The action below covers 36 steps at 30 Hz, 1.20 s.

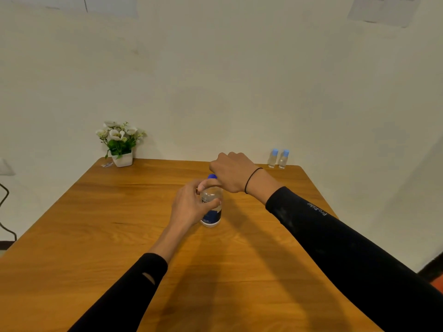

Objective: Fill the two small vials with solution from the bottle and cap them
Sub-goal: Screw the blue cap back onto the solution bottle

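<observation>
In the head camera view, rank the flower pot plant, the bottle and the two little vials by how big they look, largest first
1. Flower pot plant, largest.
2. Bottle, partly covered by the hands; it is nearer the camera, so this is uncertain.
3. Left vial and right vial, which look alike and smallest; they stand farther back.

A warm brown wooden table (pixel 143 236) holds a clear plastic bottle with a blue cap and dark label (pixel 211 207) at its centre, two small blue-capped clear vials (pixel 278 158) side by side at 1 o'clock, and a white square pot of white flowers (pixel 121 146) at 11 o'clock.
</observation>
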Tool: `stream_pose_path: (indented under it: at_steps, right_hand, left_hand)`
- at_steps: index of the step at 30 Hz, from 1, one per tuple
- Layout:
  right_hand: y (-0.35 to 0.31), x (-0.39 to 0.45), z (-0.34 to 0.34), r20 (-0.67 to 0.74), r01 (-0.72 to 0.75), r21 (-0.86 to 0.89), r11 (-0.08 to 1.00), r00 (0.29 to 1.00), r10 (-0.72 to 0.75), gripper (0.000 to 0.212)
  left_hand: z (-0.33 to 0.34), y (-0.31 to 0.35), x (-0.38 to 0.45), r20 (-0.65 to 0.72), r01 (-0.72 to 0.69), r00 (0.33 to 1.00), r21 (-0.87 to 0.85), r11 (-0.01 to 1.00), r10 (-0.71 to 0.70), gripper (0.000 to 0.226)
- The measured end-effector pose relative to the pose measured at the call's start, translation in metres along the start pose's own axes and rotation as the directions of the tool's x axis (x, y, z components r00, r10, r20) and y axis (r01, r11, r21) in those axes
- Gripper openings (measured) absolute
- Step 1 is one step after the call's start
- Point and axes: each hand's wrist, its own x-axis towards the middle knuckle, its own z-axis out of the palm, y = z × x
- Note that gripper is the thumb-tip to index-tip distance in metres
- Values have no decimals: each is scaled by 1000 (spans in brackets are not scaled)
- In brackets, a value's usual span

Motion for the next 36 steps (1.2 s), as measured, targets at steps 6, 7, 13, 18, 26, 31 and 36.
stream_pose_path:
  at_steps: [6,7,13,18,26,31,36]
  right_hand:
    - [1,-3,4,45,52,65,997,997,-55,21]
    - [0,-2,4,18,36,10,999,999,-36,28]
    - [5,-2,10,39,100,131,986,994,-106,24]
    - [4,-1,7,-30,37,-17,999,999,-37,52]
    - [4,-1,14,-45,3,7,1000,999,-2,52]
    - [11,-26,41,-23,-157,610,777,976,216,74]
    - [-20,-40,118,131,-212,818,534,974,185,85]
  left_hand:
    - [1,3,1,-2,18,1000,13,1000,-18,72]
    - [1,2,1,-2,19,1000,17,1000,-19,70]
    - [1,3,0,-6,19,1000,7,1000,-19,74]
    - [0,2,-1,7,22,1000,13,1000,-22,68]
    - [0,6,-5,-5,20,1000,-4,1000,-20,60]
    - [0,-8,-18,39,39,998,1,999,-39,93]
    - [8,-40,-25,80,73,994,15,997,-74,71]
